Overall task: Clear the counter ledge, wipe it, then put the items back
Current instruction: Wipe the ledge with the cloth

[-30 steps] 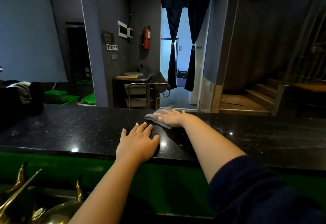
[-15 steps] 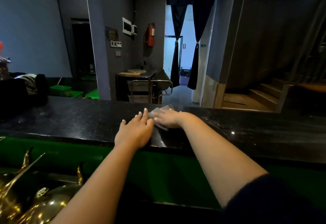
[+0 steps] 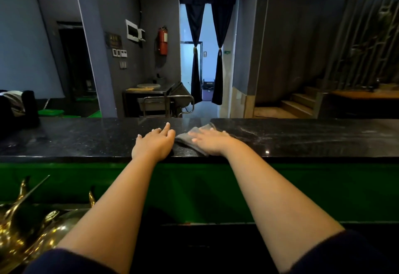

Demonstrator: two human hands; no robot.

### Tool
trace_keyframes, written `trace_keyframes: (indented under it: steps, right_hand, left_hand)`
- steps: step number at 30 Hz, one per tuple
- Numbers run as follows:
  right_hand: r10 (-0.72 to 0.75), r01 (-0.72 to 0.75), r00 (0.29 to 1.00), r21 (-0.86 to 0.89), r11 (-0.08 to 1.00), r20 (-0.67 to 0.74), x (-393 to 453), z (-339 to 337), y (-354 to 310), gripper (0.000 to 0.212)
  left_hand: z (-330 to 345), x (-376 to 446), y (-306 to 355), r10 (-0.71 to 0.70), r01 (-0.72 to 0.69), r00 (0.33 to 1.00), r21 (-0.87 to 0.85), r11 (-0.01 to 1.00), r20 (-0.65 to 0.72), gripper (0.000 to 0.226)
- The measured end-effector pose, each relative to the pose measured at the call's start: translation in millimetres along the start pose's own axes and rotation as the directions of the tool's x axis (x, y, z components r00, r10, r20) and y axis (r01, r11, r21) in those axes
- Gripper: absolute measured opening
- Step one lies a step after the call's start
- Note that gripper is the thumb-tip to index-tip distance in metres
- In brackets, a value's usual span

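A long black speckled stone counter ledge [image 3: 86,139] runs across the view. A grey cloth [image 3: 185,138] lies flat on it near the middle. My right hand [image 3: 212,143] presses on the cloth with flat, straight fingers, covering most of it. Just to the left, my left hand [image 3: 154,144] rests palm down on the bare ledge, its fingers spread and straight, almost touching the cloth's left edge. Faint wipe streaks show on the ledge [image 3: 269,135] to the right of the cloth.
A dark bag with light fabric [image 3: 16,109] sits on the ledge's far left end. Shiny gold ornaments [image 3: 26,226] stand below the ledge at lower left, in front of the green counter face [image 3: 194,187]. Beyond the ledge are a metal cart [image 3: 159,103] and stairs [image 3: 300,103].
My right hand has drawn the cloth toward the ledge's near edge. My left hand has stayed flat on the ledge beside it. The view has shifted slightly.
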State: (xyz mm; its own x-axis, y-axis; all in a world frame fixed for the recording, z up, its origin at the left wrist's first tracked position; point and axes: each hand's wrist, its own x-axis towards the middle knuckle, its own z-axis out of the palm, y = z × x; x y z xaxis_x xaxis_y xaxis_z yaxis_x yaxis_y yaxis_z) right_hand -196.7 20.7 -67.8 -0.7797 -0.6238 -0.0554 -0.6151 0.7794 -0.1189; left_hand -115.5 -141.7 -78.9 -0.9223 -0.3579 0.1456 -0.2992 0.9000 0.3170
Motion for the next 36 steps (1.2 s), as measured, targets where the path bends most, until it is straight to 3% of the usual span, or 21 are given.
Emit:
trace_keyframes:
  steps: [3,5,9,13,15,18,20,23,26,32,36]
  right_hand:
    - [-0.131,0.131,0.991,-0.028,0.991,0.004,-29.3,3.7,5.3,0.047]
    - [-0.125,0.125,0.992,0.016,0.992,-0.006,-47.9,2.8,30.1,0.046]
    - [0.122,-0.119,0.992,0.097,0.988,-0.026,-61.1,-7.2,81.9,0.046]
    - [0.346,-0.340,0.933,0.076,0.937,-0.093,-54.6,-14.0,82.7,0.049]
    - [0.287,-0.284,0.953,0.044,0.958,-0.098,-54.5,-12.4,70.0,0.050]
    - [-0.004,0.004,0.999,-0.011,1.000,-0.033,-69.9,-6.0,76.3,0.048]
    - [-0.108,0.108,0.994,0.001,0.994,0.011,-83.0,-8.1,101.7,0.045]
    - [-0.042,0.039,0.999,0.079,0.996,0.026,-85.5,-15.5,148.0,0.045]
    - [0.057,-0.058,0.998,0.031,0.998,0.022,-60.3,-21.4,163.0,0.046]
    - [-0.137,0.139,0.989,-0.028,0.990,0.062,17.1,-25.1,118.8,0.048]
    - [-0.091,0.094,0.988,-0.020,0.995,0.123,73.9,-33.5,139.6,0.053]
  left_hand:
    - [1.2,0.2,0.6,0.017,-0.020,0.999,-0.049,0.999,-0.048,0.054]
    - [3.2,-0.3,2.4,0.029,-0.032,0.998,-0.036,0.999,-0.063,0.052]
    - [9.4,-9.7,25.8,0.121,-0.124,0.991,-0.036,0.992,-0.056,0.046]
    - [21.5,-19.8,65.2,0.195,-0.196,0.981,-0.093,0.976,-0.027,0.043]
    - [24.6,-19.2,82.7,0.180,-0.182,0.983,-0.148,0.972,-0.025,0.043]
    - [24.5,-13.8,103.5,0.117,-0.122,0.992,-0.255,0.959,-0.035,0.044]
    - [25.8,-11.1,112.3,0.057,-0.065,0.998,-0.308,0.949,-0.034,0.045]
    - [34.0,-13.2,119.5,0.001,-0.004,1.000,-0.143,0.990,-0.020,0.048]
    - [41.8,-12.6,122.4,0.025,-0.026,0.996,-0.010,1.000,-0.083,0.050]
    - [44.2,-4.9,116.4,-0.016,0.021,0.997,0.067,0.998,-0.077,0.058]
    - [42.1,-1.6,114.2,-0.014,0.018,0.999,0.097,0.995,-0.050,0.060]
